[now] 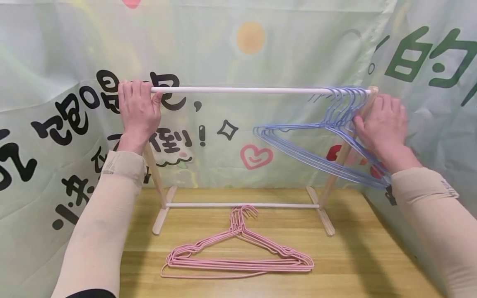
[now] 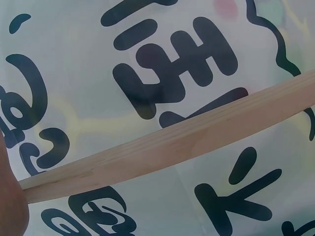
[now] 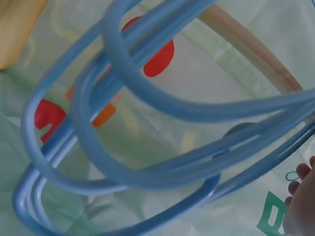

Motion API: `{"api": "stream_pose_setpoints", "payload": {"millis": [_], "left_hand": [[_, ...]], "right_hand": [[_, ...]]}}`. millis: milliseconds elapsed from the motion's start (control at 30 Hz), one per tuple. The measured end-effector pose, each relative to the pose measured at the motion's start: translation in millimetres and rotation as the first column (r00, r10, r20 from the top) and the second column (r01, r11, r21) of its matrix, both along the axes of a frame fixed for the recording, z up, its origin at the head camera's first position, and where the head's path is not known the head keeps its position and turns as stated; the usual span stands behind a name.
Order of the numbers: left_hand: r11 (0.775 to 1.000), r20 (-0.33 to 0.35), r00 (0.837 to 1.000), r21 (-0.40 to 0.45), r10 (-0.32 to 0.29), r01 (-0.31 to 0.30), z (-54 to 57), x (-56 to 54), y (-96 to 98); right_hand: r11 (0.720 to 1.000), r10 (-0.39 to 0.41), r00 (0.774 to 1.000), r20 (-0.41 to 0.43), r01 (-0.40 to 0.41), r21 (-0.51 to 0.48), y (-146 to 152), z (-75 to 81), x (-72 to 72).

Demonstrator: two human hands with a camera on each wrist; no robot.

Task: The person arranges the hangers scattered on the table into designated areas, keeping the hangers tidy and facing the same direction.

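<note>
A small clothes rack with a white top bar (image 1: 238, 90) and wooden legs stands on the table. My left hand (image 1: 139, 111) grips its upper left corner, fingers over the end of the bar. At the other end my right hand (image 1: 385, 124) holds the top of the right wooden post, thumb beside the hanger hooks. Several blue clothes hangers (image 1: 298, 153) hang bunched there by their hooks; their loops (image 3: 162, 182) fill the right wrist view. The left wrist view shows the left wooden post (image 2: 162, 137) and the hand's edge.
A stack of pink hangers (image 1: 238, 265) lies on the wooden table (image 1: 354, 265) in front of the rack. A white lower bar (image 1: 242, 205) joins the rack's wooden feet. Printed cloth (image 1: 208, 49) encloses the back and sides.
</note>
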State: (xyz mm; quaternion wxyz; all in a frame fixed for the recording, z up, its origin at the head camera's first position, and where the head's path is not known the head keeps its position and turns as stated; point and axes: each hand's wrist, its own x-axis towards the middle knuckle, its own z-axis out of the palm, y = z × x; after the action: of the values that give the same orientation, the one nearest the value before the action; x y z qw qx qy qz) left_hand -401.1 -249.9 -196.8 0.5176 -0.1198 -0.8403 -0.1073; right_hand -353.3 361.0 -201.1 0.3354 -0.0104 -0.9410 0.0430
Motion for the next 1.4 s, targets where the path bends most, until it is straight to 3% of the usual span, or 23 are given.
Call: {"api": "stream_pose_setpoints", "payload": {"millis": [200,567,700,800,933,1100,1267,1400], "left_hand": [[1.000,0.008,1.000,-0.012,0.019,-0.018,-0.2,1.8,-0.6],[0.999,0.077,0.997,0.019,-0.027,0.025,7.0,16.3,1.0],[0.998,0.045,0.998,0.053,-0.042,0.040,1.4,20.1,6.1],[0.992,-0.027,0.998,0.104,-0.063,0.066,-7.1,22.2,10.8],[0.977,-0.119,0.987,0.171,-0.108,0.127,-23.7,30.1,19.8],[0.939,-0.143,0.968,0.249,-0.208,0.239,-53.8,53.9,36.0],[0.910,-0.178,0.930,0.216,-0.320,0.355,-98.0,79.8,51.6],[0.881,-0.112,0.893,0.149,-0.437,0.450,-139.3,98.5,63.7]], "right_hand": [[0.999,0.039,0.998,-0.040,-0.038,0.024,2.7,-6.5,-8.9],[0.995,0.099,0.989,-0.112,-0.096,0.039,2.2,-10.2,-13.1],[0.995,0.100,0.989,-0.106,-0.098,0.025,3.3,-10.1,-11.4],[0.996,0.091,0.992,-0.083,-0.088,0.028,4.0,-9.1,-10.6],[0.995,0.087,0.994,-0.064,-0.084,0.045,4.5,-9.7,-10.6],[0.994,0.102,0.991,-0.082,-0.099,0.035,4.0,-10.9,-11.4],[0.993,0.119,0.988,-0.100,-0.118,0.017,4.1,-9.0,-13.6],[0.991,0.130,0.987,-0.099,-0.129,0.019,4.7,-11.1,-14.6]]}}
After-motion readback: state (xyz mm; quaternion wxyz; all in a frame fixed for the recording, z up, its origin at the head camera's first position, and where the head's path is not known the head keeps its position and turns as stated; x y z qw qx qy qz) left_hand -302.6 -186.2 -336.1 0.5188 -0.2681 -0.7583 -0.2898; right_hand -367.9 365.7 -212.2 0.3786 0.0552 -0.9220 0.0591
